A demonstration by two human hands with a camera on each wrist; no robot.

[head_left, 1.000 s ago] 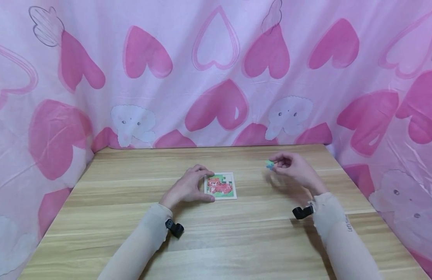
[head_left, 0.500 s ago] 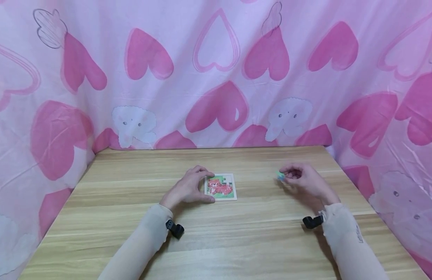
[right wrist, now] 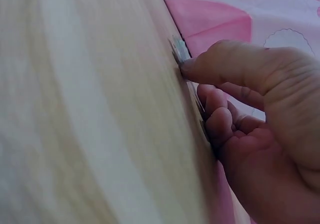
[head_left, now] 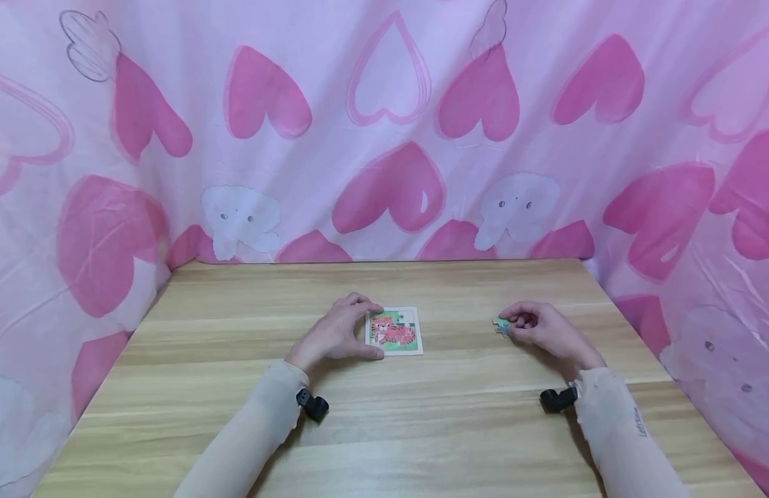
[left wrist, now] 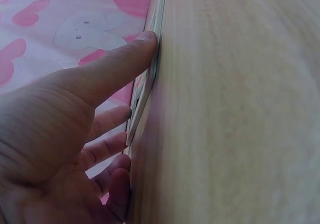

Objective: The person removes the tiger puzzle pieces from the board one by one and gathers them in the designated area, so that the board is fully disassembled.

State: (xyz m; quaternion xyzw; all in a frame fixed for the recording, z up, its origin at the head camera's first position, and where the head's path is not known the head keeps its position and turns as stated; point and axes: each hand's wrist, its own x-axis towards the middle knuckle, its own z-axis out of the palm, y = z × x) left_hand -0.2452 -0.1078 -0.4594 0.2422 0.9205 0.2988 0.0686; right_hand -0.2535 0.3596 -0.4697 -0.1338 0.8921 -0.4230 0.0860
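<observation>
A small square puzzle board (head_left: 393, 331) with a white border and a red-striped tiger picture lies flat on the wooden table. A pale gap shows at its upper right. My left hand (head_left: 341, 332) holds the board by its left side, thumb along the near edge and index finger at the far edge. In the left wrist view, the board (left wrist: 146, 84) appears edge-on beneath the thumb. Off to the right, my right hand (head_left: 546, 334) pinches a green and blue puzzle piece (head_left: 502, 326) close over the tabletop. Its other fingers are curled into the palm.
The wooden table (head_left: 384, 429) extends around both hands. Behind it and along both sides hangs a pink curtain (head_left: 384, 90) with hearts and white animal figures. Small black wrist cameras sit at both cuffs.
My right hand has moved right and toward me and come down close to the table, with the puzzle piece between its fingers. The left hand and the puzzle board have stayed in place.
</observation>
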